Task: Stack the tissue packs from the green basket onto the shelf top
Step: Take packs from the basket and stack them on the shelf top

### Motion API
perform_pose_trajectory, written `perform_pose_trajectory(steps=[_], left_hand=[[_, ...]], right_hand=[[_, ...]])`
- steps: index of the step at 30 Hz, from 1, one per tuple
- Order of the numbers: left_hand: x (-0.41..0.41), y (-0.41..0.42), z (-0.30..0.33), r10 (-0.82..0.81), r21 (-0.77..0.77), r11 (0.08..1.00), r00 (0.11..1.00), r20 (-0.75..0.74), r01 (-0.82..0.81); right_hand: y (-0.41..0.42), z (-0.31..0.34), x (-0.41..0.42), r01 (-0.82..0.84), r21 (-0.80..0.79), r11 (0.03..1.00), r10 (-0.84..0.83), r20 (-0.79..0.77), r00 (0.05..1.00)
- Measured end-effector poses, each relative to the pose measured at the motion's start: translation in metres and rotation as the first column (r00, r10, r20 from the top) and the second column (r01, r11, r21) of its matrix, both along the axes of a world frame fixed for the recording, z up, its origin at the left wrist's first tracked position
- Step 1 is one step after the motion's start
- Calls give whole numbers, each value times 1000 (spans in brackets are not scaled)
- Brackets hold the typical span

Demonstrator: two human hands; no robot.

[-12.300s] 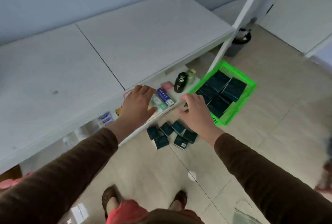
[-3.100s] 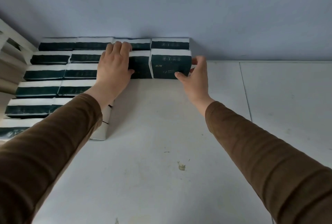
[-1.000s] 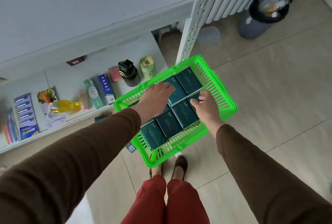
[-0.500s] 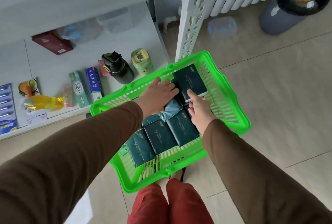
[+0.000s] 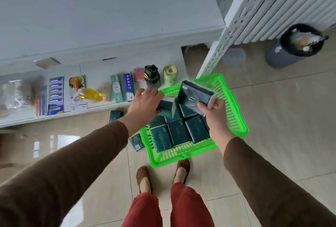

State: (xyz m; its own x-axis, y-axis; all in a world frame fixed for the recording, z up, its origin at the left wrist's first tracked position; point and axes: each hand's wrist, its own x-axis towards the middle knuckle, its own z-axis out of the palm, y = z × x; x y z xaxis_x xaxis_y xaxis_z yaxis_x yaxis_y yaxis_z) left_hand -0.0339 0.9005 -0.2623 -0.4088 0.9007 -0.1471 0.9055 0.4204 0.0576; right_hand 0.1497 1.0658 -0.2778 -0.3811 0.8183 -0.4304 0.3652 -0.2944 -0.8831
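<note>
The green basket [image 5: 234,117] sits on the floor in front of my feet, with several dark green tissue packs [image 5: 177,132] lying flat in it. My right hand [image 5: 216,115] grips one tissue pack [image 5: 194,94], raised and tilted above the basket's far end. My left hand [image 5: 145,103] closes on another pack [image 5: 166,105] at the basket's far left, lifting it at an angle. The white shelf top [image 5: 109,8] spreads across the upper left; no stacked packs are in view on it.
A lower shelf [image 5: 27,115] holds toothpaste boxes [image 5: 122,88], a black bottle [image 5: 151,75], a green jar [image 5: 170,74] and toothbrush packs. Two loose packs [image 5: 136,142] lie on the floor left of the basket. A shelf post [image 5: 223,41], radiator and bin [image 5: 298,45] stand at right.
Both hands have risen out of the basket, each with a pack. My view has pulled back, so the shelf top and bin show again.
</note>
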Motion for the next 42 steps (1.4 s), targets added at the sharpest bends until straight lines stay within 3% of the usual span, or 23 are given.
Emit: perform_pose_trajectory(steps=[5, 8, 14, 20, 30, 36, 42], left_hand=[[-47, -110, 107, 154, 112, 982, 988, -20, -151], [-85, -193, 156, 226, 222, 952, 973, -50, -210], [-186, -346, 227, 311, 327, 911, 939, -149, -250], [-301, -442, 276, 405, 386, 869, 894, -194, -310], [-532, -481, 276, 465, 362, 861, 840, -279, -356], [-664, -476, 255, 496, 340, 849, 830, -255, -404], [-749, -468, 238, 502, 258, 859, 827, -252, -443]], right_hand=[[-87, 100, -56, -242, 297, 924, 269, -52, 962], [-152, 149, -110, -301, 421, 856, 373, -101, 922], [-287, 210, -236, -358, 445, 821, 471, -175, 864], [-371, 241, -354, -326, 507, 798, 472, -189, 861], [-394, 224, -559, -354, 545, 760, 518, -180, 836], [-394, 208, -704, -459, 547, 700, 592, -87, 801], [-401, 188, -792, -522, 556, 647, 626, 4, 780]])
